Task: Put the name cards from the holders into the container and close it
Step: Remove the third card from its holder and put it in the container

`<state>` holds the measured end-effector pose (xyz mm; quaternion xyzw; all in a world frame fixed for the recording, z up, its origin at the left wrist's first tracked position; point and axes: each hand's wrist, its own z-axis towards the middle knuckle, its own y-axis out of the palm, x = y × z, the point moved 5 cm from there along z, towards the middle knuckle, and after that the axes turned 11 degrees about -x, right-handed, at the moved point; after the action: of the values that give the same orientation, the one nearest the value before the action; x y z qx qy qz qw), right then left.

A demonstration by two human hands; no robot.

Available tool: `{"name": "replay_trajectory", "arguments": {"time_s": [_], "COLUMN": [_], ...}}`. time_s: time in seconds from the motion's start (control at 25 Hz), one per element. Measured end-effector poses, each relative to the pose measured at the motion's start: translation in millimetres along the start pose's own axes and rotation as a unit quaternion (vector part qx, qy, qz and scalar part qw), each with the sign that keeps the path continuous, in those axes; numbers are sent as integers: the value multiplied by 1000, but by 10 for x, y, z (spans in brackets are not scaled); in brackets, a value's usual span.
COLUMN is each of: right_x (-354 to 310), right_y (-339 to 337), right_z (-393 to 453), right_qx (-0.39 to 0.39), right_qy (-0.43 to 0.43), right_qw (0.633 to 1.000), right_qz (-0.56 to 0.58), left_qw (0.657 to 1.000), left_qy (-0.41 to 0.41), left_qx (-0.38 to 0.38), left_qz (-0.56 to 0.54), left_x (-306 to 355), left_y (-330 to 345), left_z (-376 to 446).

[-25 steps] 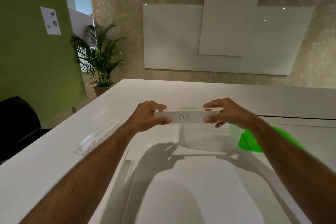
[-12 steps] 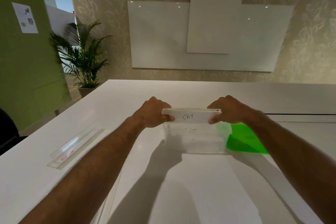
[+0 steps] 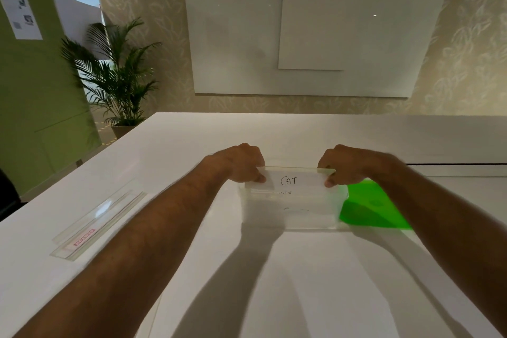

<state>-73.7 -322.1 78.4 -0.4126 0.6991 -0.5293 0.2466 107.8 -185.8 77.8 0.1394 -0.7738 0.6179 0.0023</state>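
Head view: two bare forearms reach forward over a white table (image 3: 301, 269). The left hand (image 3: 241, 163) and right hand (image 3: 343, 163) each grip one end of a clear holder (image 3: 326, 171), fingers curled over its top edge and thumbs pressed on its front. Inside the holder sits a white card (image 3: 295, 181) with "CAT" handwritten on it. The holder is held level, just above the far side of a clear container (image 3: 290, 218) that stands open on the table. Through the container's walls some faint dark marks show, like writing on paper lying inside, but they are too blurred to read or to count. A bright green lid (image 3: 370, 208) lies on the table touching the container's right side, partly hidden behind the right forearm.

Well to the left, near the table's edge, an empty holder (image 3: 98, 223) lies flat, with a small red and white label near its front end. Whether it is one piece or two overlapping is hard to tell.

Beyond the table are a patterned wall with whiteboards (image 3: 315, 44), a potted palm (image 3: 115, 74) and a green wall (image 3: 33, 85) bearing a paper notice (image 3: 22, 18).
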Motion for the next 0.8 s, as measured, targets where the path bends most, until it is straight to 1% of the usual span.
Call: {"name": "replay_trajectory", "arguments": {"time_s": [0.12, 0.28, 0.56, 0.8], "right_x": [16, -54, -140, -149], "right_y": [3, 73, 161, 265], "right_z": [19, 99, 231, 303], "right_qx": [-12, -34, -86, -69], "right_qy": [10, 10, 33, 38], "right_qw": [1000, 999, 992, 992], "right_qz": [-5, -16, -83, -103], "left_qw": [999, 995, 992, 989], "left_qy": [-5, -9, -7, -40], "left_qx": [-27, -51, -83, -98], "left_qz": [22, 80, 97, 99], "left_x": [63, 121, 131, 95], "left_y": [41, 112, 273, 360], "left_z": [75, 170, 351, 437]}}
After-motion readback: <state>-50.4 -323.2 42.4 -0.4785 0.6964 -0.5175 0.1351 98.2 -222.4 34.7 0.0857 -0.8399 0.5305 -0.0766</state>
